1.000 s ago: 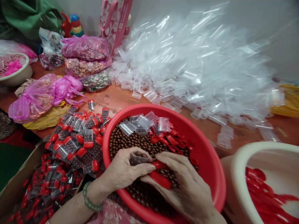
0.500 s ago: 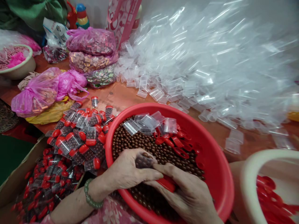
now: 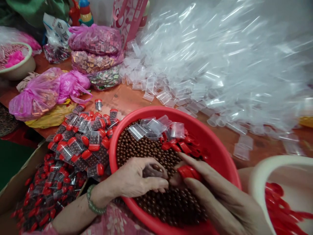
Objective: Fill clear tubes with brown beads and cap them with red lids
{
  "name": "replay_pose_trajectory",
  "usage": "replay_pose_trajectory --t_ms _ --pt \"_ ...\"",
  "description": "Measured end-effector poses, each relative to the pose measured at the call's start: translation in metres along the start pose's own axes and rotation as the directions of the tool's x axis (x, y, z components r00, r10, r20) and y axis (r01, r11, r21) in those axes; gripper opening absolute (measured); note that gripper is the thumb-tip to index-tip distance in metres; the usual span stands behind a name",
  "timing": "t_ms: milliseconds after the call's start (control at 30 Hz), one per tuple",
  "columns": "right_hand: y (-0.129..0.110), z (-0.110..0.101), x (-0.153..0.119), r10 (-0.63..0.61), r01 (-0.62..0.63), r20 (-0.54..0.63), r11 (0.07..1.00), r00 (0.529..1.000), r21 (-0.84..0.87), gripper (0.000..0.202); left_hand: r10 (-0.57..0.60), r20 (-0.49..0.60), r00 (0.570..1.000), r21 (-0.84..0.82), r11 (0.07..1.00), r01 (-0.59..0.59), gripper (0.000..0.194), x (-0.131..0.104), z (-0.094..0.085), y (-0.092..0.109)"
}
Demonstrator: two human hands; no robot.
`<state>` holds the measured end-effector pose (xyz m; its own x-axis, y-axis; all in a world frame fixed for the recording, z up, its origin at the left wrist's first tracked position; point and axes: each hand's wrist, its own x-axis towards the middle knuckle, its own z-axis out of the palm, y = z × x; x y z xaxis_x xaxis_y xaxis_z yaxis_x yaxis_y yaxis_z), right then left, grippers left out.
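My left hand (image 3: 137, 176), with a green bead bracelet at its wrist, is closed around a clear plastic container (image 3: 153, 170) that has brown candy balls inside. Just to its right, my right hand (image 3: 207, 186) pinches a red cap (image 3: 189, 172) between thumb and fingers, apart from the container. Both hands are over a red basin (image 3: 234, 169) of small brown candy balls (image 3: 137, 150). On the balls at the basin's far side lie several empty clear containers (image 3: 156, 125) and red caps (image 3: 186, 147).
Filled, red-capped containers (image 3: 94, 140) are heaped left of the basin and in a cardboard box (image 3: 26, 173). A large pile of clear containers (image 3: 207, 65) stands behind. At right is a cream tub (image 3: 256, 176) with red caps. Pink bags (image 3: 95, 39) sit at the back left.
My right hand has moved away from the container to the right and turned, with the red cap in its fingers. My left hand keeps its hold on the container, nearly in place.
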<state>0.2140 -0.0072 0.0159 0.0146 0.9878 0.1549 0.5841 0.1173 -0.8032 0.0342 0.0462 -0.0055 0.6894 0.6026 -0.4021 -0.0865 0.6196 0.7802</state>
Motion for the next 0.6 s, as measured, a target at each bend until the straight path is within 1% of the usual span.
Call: replay_pose_trajectory --t_ms 67,133,167,233,300,367,433,533,600 --pt "-0.004 0.003 0.003 0.081 -0.077 -0.028 0.988 0.996 0.131 0.033 -0.003 0.074 0.997 0.04 0.999 0.0 0.026 -0.001 -0.001 0.0" --pt "-0.005 0.006 0.006 0.099 -0.088 -0.049 0.976 0.994 0.2 0.026 -0.009 0.071 0.997 0.051 0.999 0.005 0.024 -0.001 -0.001 0.001" --pt "-0.005 0.007 0.008 0.083 -0.072 -0.05 0.978 0.995 0.195 0.022 -0.011 0.047 0.999 0.053 0.999 0.008 0.023 -0.001 -0.001 0.002" --pt "-0.005 0.006 0.011 0.008 -0.004 -0.032 0.991 0.999 0.137 0.017 -0.018 0.016 1.0 0.055 0.998 0.017 0.021 0.0 -0.001 0.003" --pt "-0.004 0.005 0.015 -0.083 0.083 -0.001 0.992 0.997 0.096 0.016 -0.017 0.019 1.0 0.059 0.998 0.016 0.021 0.0 -0.001 0.003" --pt "-0.005 0.004 0.019 -0.174 0.172 0.015 0.981 0.985 0.09 0.016 -0.009 0.022 1.0 0.064 0.998 0.008 0.025 0.0 -0.001 0.004" --pt "-0.005 0.005 0.024 -0.236 0.231 0.05 0.969 0.971 0.082 0.017 -0.005 0.019 1.0 0.077 0.997 0.004 0.027 -0.001 -0.001 0.003" --pt "-0.003 0.007 0.026 -0.287 0.282 0.094 0.957 0.953 0.063 0.018 -0.007 0.014 1.0 0.09 0.996 0.005 0.025 -0.001 -0.001 0.003" --pt "0.001 0.006 0.023 -0.276 0.272 0.081 0.961 0.958 0.056 0.019 -0.013 0.012 1.0 0.089 0.996 0.012 0.022 -0.001 -0.001 0.003"
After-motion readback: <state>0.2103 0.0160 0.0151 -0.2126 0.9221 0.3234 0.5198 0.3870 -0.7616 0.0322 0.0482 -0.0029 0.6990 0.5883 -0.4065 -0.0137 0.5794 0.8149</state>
